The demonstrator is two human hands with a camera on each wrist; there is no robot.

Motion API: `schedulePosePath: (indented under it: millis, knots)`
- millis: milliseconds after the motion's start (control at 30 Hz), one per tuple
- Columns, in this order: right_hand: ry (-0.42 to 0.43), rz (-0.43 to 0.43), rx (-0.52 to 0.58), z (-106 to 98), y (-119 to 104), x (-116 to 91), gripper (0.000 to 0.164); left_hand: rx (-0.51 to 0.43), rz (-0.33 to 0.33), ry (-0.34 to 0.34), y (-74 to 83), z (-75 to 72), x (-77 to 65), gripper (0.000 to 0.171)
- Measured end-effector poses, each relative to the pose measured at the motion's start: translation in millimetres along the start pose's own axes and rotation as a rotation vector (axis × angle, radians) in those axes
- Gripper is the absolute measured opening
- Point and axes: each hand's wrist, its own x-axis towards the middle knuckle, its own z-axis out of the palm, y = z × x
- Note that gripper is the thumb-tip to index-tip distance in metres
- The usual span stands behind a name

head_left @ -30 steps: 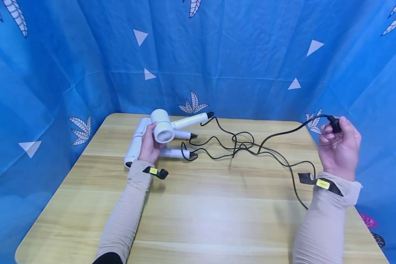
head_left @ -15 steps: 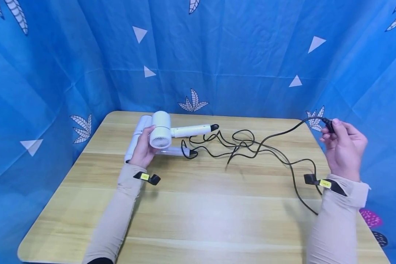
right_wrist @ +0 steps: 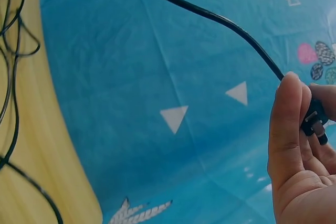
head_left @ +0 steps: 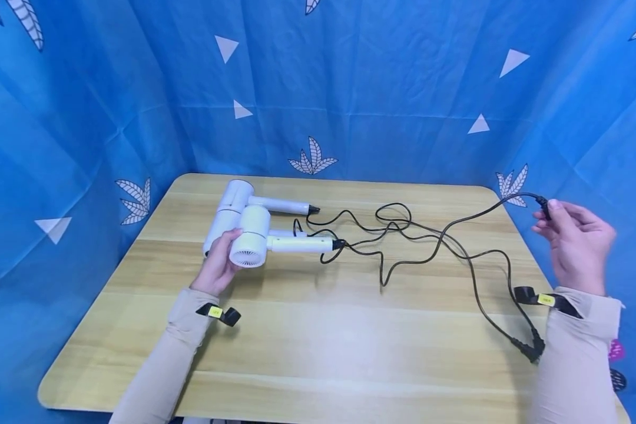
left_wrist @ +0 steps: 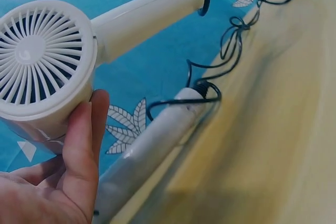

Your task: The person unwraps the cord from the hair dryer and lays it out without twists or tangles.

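Note:
My left hand (head_left: 217,266) grips a white hair dryer (head_left: 255,224) by its barrel, holding it above the table with the handle pointing right. In the left wrist view its round slotted grille (left_wrist: 31,51) faces the camera, with fingers and thumb around the barrel's lower side. Over the right side, my right hand (head_left: 585,250) pinches the black plug (right_wrist: 314,118) between thumb and fingers. A black cord (head_left: 469,218) runs from that plug back leftward. Behind the held dryer lie two more white hair dryers; one is the back dryer (head_left: 237,193), the other is partly hidden.
Black cords (head_left: 394,219) loop and cross over the middle of the wooden table (head_left: 323,353). Two more black plugs (head_left: 532,351) lie near the right forearm. A blue patterned curtain (head_left: 376,70) surrounds the table at the back and sides.
My left hand has brought the held hair dryer nearer the front, off the others, its handle now level. My right hand has moved right with the plug, drawing its cord along.

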Motion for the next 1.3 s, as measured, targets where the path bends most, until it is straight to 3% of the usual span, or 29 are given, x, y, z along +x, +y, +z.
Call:
schedulePosePath:
  millis: [100,400,733,933,1100,1300]
  knots:
    - [0.019,-0.01,-0.048,-7.0,-0.6,0.8,0.016,0.022,-0.012,0.013,-3.1,-4.2,-6.5,0.015]
    - [0.052,-0.056,-0.197,-26.5,1.3,2.6,0.02,0.088,-0.022,-0.039,-9.8,-16.1,-20.4,0.017]
    - [0.208,-0.022,-0.378,-60.2,-6.7,-1.1,0.023,0.169,-0.036,-0.042,-13.4,-25.8,-24.1,0.057]
    - [0.348,-0.013,-0.562,-75.8,-15.5,-4.6,0.028,0.196,-0.029,-0.022,-10.1,-33.5,-25.0,0.038]
    - [0.46,0.032,-0.626,-86.2,-17.4,-9.2,0.02,0.256,-0.053,-0.004,-6.3,-38.5,-24.4,0.03]
    - [0.444,0.12,-0.681,-98.1,-12.1,-18.6,0.008,0.376,-0.119,0.014,-3.1,-41.0,-23.3,0.026]
